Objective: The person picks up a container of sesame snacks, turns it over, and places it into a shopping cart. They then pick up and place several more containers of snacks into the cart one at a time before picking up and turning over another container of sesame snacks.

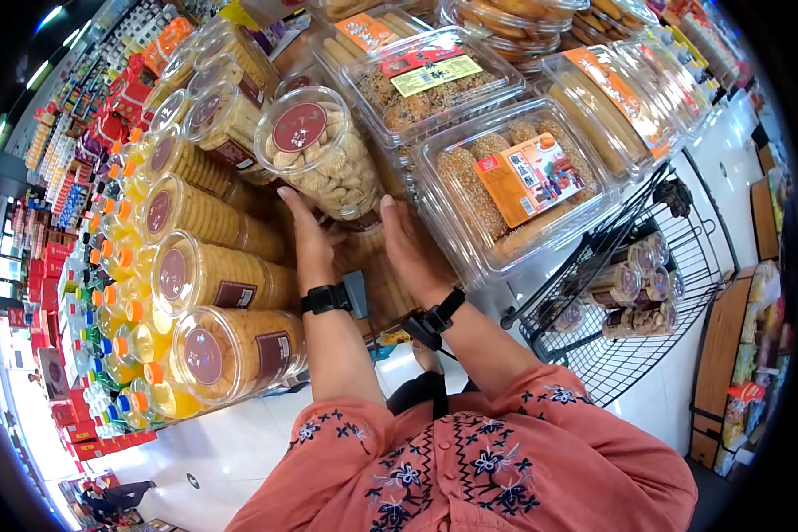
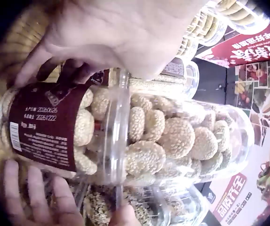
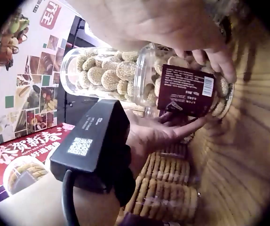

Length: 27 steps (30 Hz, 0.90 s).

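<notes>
Two clear jars of round, sesame-coated biscuits stand one on the other, the upper jar (image 1: 341, 168) leaning toward the upper left in the head view. Around the lower jar (image 2: 85, 136), which bears a maroon label (image 3: 186, 89), both hands grip from opposite sides. The left hand (image 1: 312, 244) (image 2: 111, 37) has its fingers curled on one side; the right hand (image 1: 410, 253) (image 3: 158, 26) holds the other side. Part of the lower jar is hidden by the hands in the head view. Wood shows beneath its base in the right wrist view.
Tall biscuit jars (image 1: 208, 270) line the left side, with orange-capped juice bottles (image 1: 151, 337) beyond. Clear boxes of pastries (image 1: 514, 177) are stacked close on the right. A wire cart (image 1: 629, 346) holding several jars stands on the floor at the right.
</notes>
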Each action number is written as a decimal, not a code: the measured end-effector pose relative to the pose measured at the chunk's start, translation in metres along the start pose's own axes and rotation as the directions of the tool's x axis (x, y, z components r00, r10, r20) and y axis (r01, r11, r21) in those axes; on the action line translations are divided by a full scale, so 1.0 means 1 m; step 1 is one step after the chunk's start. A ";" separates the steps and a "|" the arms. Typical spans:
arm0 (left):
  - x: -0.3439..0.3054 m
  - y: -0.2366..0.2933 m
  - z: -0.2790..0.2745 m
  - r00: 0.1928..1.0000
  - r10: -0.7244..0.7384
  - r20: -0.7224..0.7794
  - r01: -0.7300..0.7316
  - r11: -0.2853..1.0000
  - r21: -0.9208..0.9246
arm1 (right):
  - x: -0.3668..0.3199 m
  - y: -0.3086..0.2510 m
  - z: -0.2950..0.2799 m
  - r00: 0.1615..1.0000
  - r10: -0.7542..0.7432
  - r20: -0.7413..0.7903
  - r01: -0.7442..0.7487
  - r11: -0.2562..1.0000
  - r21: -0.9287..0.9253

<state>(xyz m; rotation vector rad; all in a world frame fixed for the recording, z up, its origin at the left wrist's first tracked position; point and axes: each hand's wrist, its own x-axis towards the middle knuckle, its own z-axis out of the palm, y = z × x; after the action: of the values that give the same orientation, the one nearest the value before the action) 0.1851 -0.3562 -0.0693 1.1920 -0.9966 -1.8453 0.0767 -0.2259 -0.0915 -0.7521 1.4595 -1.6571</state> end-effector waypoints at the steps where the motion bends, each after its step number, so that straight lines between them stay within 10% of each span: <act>1: 0.000 0.004 0.000 0.999 -0.047 -0.013 0.047 0.999 0.025 | -0.001 -0.010 0.004 0.999 -0.028 -0.041 0.028 1.000 0.005; 14: -0.008 0.022 0.012 0.989 -0.050 0.140 0.036 0.994 0.105 | 0.035 -0.031 0.020 0.941 0.339 -0.001 -0.331 0.919 0.214; 27: -0.117 0.024 0.009 0.993 0.008 0.121 -0.013 0.999 0.045 | -0.059 -0.081 0.000 0.970 0.203 0.131 -0.218 0.969 0.113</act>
<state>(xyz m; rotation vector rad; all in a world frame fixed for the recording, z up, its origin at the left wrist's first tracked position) 0.2173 -0.2636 -0.0007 1.1095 -1.1149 -1.9149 0.0929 -0.1728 -0.0081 -0.5926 1.2907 -1.5007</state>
